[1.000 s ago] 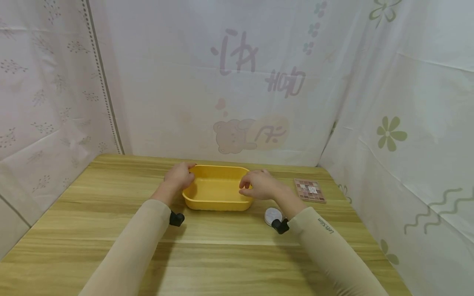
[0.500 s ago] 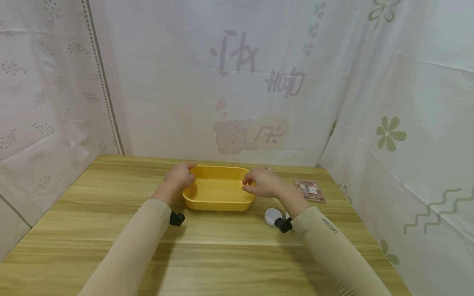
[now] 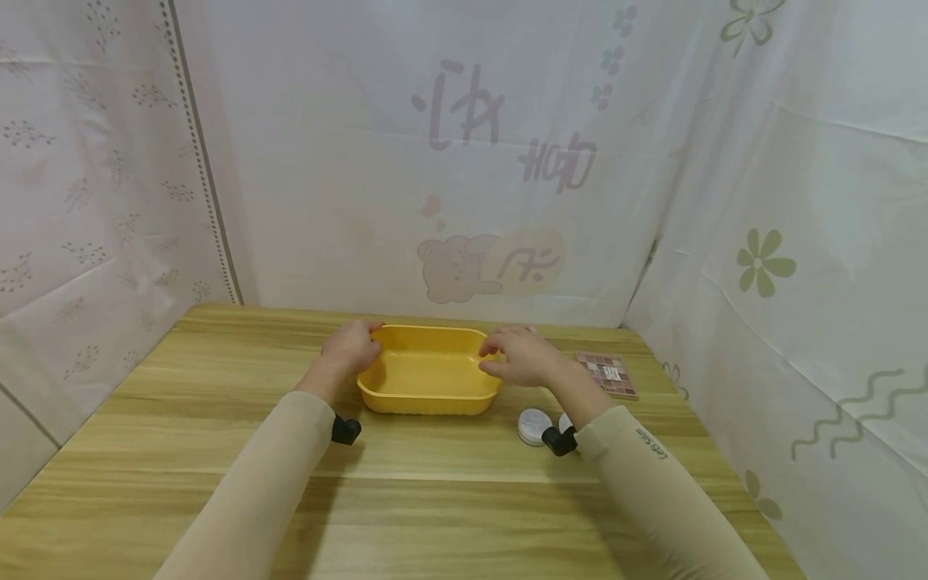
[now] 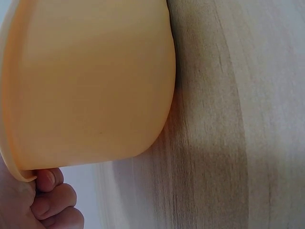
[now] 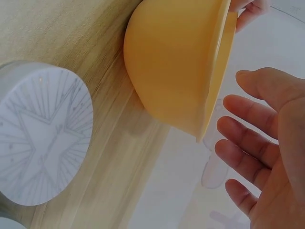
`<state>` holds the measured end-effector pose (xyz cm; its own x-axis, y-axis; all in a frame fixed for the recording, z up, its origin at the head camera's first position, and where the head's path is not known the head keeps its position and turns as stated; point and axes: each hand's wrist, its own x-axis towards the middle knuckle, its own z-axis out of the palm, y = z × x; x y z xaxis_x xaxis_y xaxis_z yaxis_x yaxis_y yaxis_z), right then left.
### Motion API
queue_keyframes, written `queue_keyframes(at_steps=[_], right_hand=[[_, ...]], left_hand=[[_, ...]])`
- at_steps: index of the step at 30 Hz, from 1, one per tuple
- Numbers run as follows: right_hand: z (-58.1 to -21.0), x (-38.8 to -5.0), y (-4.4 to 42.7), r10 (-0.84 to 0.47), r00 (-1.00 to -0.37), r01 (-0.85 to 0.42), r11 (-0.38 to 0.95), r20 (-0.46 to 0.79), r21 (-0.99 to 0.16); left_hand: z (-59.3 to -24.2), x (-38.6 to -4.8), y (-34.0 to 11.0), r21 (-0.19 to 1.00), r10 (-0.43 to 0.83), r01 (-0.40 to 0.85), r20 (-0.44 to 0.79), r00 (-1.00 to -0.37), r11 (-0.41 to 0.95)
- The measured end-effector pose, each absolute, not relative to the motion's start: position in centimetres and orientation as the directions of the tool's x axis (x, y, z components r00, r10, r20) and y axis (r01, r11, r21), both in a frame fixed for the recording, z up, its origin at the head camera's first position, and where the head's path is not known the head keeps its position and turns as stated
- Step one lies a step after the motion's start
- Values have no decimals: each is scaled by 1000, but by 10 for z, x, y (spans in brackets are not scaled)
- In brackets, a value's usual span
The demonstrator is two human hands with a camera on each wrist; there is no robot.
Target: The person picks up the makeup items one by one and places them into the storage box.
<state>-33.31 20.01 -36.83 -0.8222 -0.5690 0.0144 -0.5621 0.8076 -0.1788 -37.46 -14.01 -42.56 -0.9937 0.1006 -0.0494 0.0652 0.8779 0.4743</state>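
A yellow plastic basin (image 3: 428,374) stands near the back of the wooden table. My left hand (image 3: 350,348) grips its left end. In the left wrist view the fingers (image 4: 55,198) curl under the basin's rim at a corner. My right hand (image 3: 524,356) hovers at the basin's right end. The right wrist view shows this hand (image 5: 269,138) apart from the basin (image 5: 171,62), its fingers spread and slightly bent, holding nothing. A round white tin with a star pattern (image 5: 47,136) sits closer to the right wrist.
Two round white tins stand by the right wrist; one tin (image 3: 534,426) shows whole, the other (image 3: 565,423) is partly hidden. A flat palette with pinkish-brown squares (image 3: 609,374) lies further right. Patterned curtains (image 3: 348,161) enclose the table's back and sides.
My right hand has drawn slightly right, away from the basin's inside, and its fingers have spread a little. The basin's right end has shifted slightly right. The left hand stays in place.
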Motion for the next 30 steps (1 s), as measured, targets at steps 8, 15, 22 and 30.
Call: queue_keyframes(at_steps=[8, 15, 22, 30], right_hand=[[-370, -333, 204, -557, -830, -550, 815, 12, -183], [-371, -333, 206, -557, -830, -551, 815, 23, -178], [-372, -336, 214, -489, -871, -488, 848, 48, -205], [-371, -340, 228, -384, -921, -388, 888, 67, -247]], left_hand=[[-424, -371, -139, 469, 94, 69, -29, -995, 880], [-422, -368, -139, 475, 96, 70, -30, -995, 877], [-424, -370, -139, 472, 96, 70, -33, -995, 879], [-424, -371, -139, 480, 91, 60, -43, -995, 875]])
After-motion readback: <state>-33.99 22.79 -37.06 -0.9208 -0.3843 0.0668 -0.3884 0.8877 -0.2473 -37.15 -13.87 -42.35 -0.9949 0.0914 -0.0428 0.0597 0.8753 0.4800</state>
